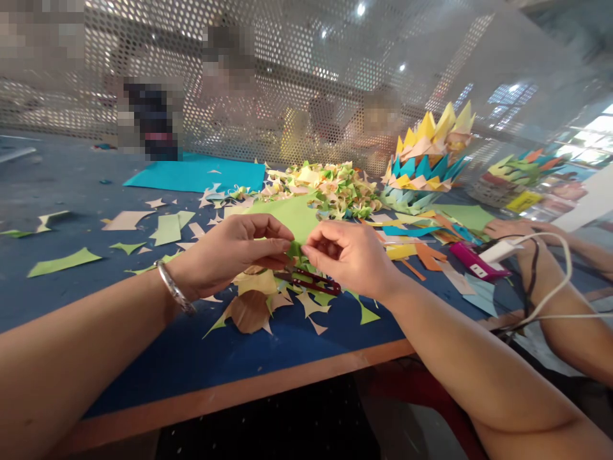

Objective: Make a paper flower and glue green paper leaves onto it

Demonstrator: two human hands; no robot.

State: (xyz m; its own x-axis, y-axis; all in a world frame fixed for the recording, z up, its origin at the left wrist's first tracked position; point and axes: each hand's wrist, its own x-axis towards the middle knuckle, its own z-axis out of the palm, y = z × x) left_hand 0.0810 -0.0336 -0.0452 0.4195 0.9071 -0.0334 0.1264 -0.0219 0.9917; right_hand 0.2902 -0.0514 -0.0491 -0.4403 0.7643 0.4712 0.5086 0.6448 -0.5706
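Observation:
My left hand, with a silver bangle at its wrist, and my right hand meet over the near part of the table. Thumb and fingers of both are pinched around a small green paper piece, mostly hidden by the fingertips. Just beyond them lies a larger light green paper sheet. Beneath my hands are dark red-handled snips, partly covered. A round brown wooden-looking piece sits among paper scraps near the table edge.
Behind stands a heap of folded paper pieces, left of a tiered folded-paper crown. A blue sheet lies at the back left. Another person's arm, cables and a magenta power bank occupy the right.

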